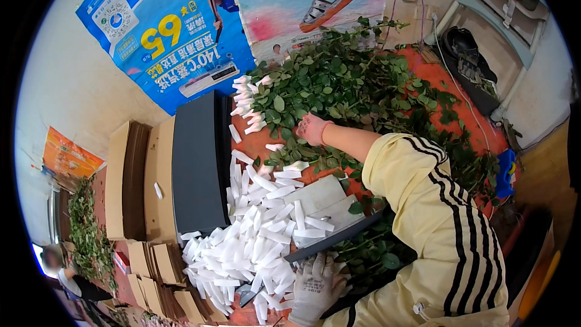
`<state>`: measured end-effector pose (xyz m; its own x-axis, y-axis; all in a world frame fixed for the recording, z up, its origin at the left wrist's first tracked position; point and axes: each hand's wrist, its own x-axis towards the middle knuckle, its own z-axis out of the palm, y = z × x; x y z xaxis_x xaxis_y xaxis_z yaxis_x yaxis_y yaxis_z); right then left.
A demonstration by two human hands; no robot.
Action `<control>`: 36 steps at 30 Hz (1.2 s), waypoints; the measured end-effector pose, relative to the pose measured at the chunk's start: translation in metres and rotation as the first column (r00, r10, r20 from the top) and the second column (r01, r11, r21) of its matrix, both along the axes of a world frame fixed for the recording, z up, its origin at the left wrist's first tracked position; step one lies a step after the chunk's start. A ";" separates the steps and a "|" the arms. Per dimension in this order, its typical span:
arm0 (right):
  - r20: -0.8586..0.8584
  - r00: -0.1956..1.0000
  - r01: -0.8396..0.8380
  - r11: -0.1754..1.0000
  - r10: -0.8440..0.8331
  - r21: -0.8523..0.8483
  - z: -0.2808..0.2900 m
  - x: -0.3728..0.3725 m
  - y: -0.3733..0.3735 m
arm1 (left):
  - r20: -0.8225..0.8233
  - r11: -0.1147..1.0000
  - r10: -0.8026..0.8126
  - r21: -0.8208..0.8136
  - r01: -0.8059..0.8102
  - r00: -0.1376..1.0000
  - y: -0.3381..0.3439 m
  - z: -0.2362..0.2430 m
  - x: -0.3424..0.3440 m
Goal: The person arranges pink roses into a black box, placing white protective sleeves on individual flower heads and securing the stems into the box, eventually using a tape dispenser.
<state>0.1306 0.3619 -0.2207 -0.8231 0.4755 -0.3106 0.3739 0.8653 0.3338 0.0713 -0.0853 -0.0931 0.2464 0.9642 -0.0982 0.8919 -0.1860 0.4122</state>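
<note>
My right hand (pixel 313 129), in a pinkish glove, reaches into a heap of leafy cut stems (pixel 345 79); its fingers curl among the leaves, and what they grip is hidden. Several pale buds in white sleeves (pixel 254 124) stick out at the heap's left end. Lower down, my left hand (pixel 315 290) wears a whitish glove. Its fingers are stretched out, thumb apart, beside the dark lip of a grey metal-topped stand (pixel 330 206). A large pile of small white sleeves (pixel 254 236) lies left of it. More leafy stems (pixel 381 251) show under the stand's edge.
Left of the pile stand a stack of dark grey sheets (pixel 203 163) and stacked cardboard (pixel 127 181). Smaller cardboard pieces (pixel 157 266) lie nearer. A blue tool (pixel 505 172) sits at the table's right edge. Beyond are a folding chair (pixel 502 18) and, far left, another person (pixel 72 278).
</note>
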 end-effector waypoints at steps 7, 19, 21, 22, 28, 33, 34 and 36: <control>-0.254 0.967 0.021 0.974 0.039 0.227 0.088 0.039 -0.026 | 0.015 1.000 -0.012 0.027 0.012 1.000 -0.004 -0.006 0.000; -0.304 0.946 0.153 0.981 -0.111 0.119 0.075 0.046 -0.072 | 0.001 0.995 -0.032 0.093 0.031 0.999 -0.011 -0.012 0.002; -0.165 0.978 0.132 0.991 -0.130 0.004 0.046 0.056 -0.082 | 0.014 0.993 -0.030 0.115 0.028 0.999 -0.011 -0.011 0.002; -0.161 0.978 0.127 0.991 -0.132 -0.041 0.037 0.062 -0.088 | 0.008 0.993 -0.028 0.118 0.027 1.000 -0.011 -0.011 0.002; -0.055 0.974 0.204 0.960 -0.218 -0.190 0.051 0.077 -0.097 | 0.004 0.998 0.004 0.066 -0.004 1.000 -0.011 -0.009 0.004; -0.366 0.841 0.298 0.906 -0.398 -0.301 0.072 0.044 -0.066 | 0.025 1.000 0.026 0.001 -0.026 0.999 -0.010 -0.008 0.004; -0.331 0.871 0.280 0.921 -0.363 -0.272 0.070 0.038 -0.060 | 0.015 0.999 0.038 -0.010 -0.037 0.999 -0.009 -0.008 0.004; -0.281 0.925 0.212 0.961 -0.255 -0.177 0.062 0.031 -0.050 | 0.001 0.999 0.041 -0.018 -0.041 0.999 -0.008 -0.008 0.004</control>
<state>0.1621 0.3117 -0.1583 -0.7588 0.6347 -0.1461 0.6341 0.7712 0.0572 0.0757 -0.0930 -0.1014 0.2065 0.9717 -0.1148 0.8981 -0.1417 0.4163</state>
